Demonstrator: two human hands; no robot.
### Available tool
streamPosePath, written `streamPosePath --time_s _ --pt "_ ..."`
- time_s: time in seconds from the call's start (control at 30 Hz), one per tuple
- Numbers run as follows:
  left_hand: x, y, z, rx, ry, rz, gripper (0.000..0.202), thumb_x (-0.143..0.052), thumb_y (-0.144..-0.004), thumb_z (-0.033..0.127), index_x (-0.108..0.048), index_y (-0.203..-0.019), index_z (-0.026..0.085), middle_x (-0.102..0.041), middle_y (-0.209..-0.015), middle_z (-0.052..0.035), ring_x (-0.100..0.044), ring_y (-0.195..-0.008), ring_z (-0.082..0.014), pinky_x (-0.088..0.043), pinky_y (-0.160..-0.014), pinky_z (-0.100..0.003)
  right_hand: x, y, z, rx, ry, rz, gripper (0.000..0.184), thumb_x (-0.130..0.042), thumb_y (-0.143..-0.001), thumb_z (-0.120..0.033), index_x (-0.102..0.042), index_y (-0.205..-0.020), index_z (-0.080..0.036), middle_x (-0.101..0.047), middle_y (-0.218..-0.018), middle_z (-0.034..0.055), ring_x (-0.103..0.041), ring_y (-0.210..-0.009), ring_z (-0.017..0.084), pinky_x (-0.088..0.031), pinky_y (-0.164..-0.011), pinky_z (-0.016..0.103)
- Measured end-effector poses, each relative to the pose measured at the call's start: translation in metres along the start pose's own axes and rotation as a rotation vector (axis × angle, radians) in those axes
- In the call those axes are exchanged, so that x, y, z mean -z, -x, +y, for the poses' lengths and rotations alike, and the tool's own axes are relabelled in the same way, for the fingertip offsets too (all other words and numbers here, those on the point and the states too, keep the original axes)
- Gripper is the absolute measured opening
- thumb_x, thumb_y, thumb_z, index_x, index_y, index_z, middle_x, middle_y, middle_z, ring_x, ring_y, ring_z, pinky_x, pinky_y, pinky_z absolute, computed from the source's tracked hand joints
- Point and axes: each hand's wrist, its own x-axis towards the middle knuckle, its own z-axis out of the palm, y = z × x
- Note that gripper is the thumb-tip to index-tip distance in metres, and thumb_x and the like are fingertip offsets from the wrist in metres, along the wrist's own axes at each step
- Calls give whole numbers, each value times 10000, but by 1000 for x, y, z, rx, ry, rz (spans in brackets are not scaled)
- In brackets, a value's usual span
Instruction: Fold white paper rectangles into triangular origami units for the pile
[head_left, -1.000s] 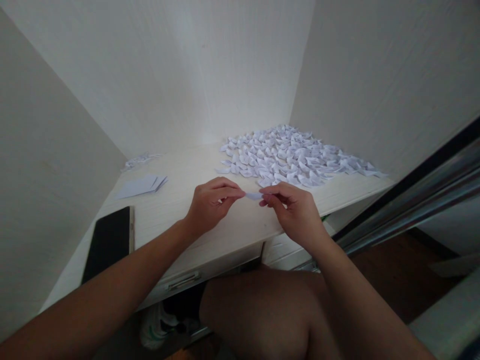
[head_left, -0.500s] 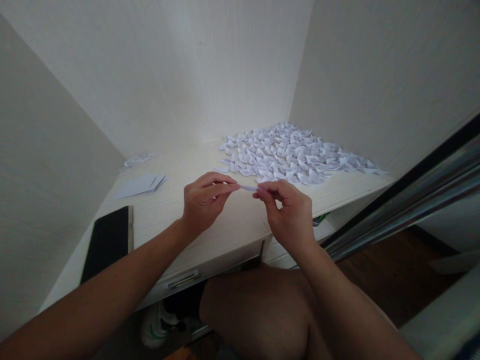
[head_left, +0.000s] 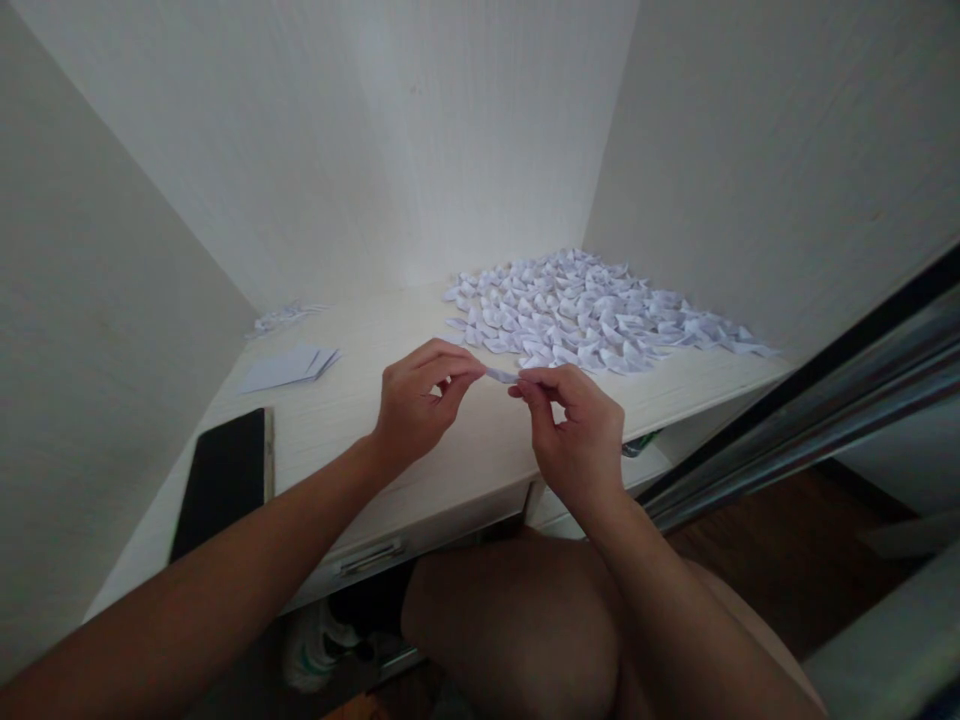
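Observation:
A small folded white paper piece (head_left: 501,376) is stretched between my two hands above the front part of the white desk (head_left: 360,400). My left hand (head_left: 429,395) pinches its left end between thumb and fingers. At the other end, my right hand (head_left: 574,425) pinches it the same way, fingers curled. The fingertips cover both ends, so its full shape is hidden. Just behind my hands lies a wide spread of folded white paper boats (head_left: 585,310), reaching back to the corner.
To the left are a stack of white paper sheets (head_left: 285,367) and some thin paper pieces (head_left: 285,318). A black phone or tablet (head_left: 225,480) lies near the left edge. Walls enclose the desk, a drawer handle (head_left: 371,557) is in front, and a dark-edged metal frame (head_left: 825,400) stands right.
Both hands keep hold of the paper piece. The left fingers have shifted slightly, bending more, and the piece is tilted a little more. The camera view has moved slightly.

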Motion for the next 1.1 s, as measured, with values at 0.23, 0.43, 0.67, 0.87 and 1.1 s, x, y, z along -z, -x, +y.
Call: streamPosePath --time_s 0.23,0.43,0.67,0.87,1.1 --pt "-5 2 -3 260 307 -346 91 -675 -923 267 -653 -896 183 -659 -882 -42 -615 -766 -129 -540 -650 -231 14 -14 13 -343 -369 -202 147 -683 -880 -336 -654 -845 -197 -693 -677 15 -672 -636 164 -533 -647 307" --pt "-2 4 -5 322 390 -589 154 -700 -902 325 -638 -920 184 -644 -943 -39 -618 -826 -139 -537 -696 -252 25 -20 20 -457 -421 -326 250 -767 -791 -411 -665 -817 -184 -674 -634 3 -648 -593 153 -506 -600 292" --pt "3 -2 0 394 582 -673 134 -723 -882 304 -704 -905 174 -652 -940 -48 -635 -828 -138 -549 -717 -254 34 -21 19 -610 -637 -353 305 -871 -684 -401 -698 -808 -183 -661 -657 -16 -619 -579 121 -490 -593 265" --pt "6 -6 8 327 704 -596 195 -821 -811 301 -769 -960 187 -663 -1089 -94 -657 -993 -185 -575 -784 -274 41 -23 16 -835 -897 -390 329 -953 -600 -318 -720 -777 -169 -652 -654 -23 -602 -553 81 -512 -551 196" --pt "5 -9 18 272 724 -404 146 -749 -895 282 -815 -1009 221 -736 -1100 -89 -688 -994 -178 -565 -881 -293 44 -21 17 -876 -1051 -449 321 -974 -616 -291 -764 -833 -182 -714 -730 -19 -659 -598 55 -570 -625 143"
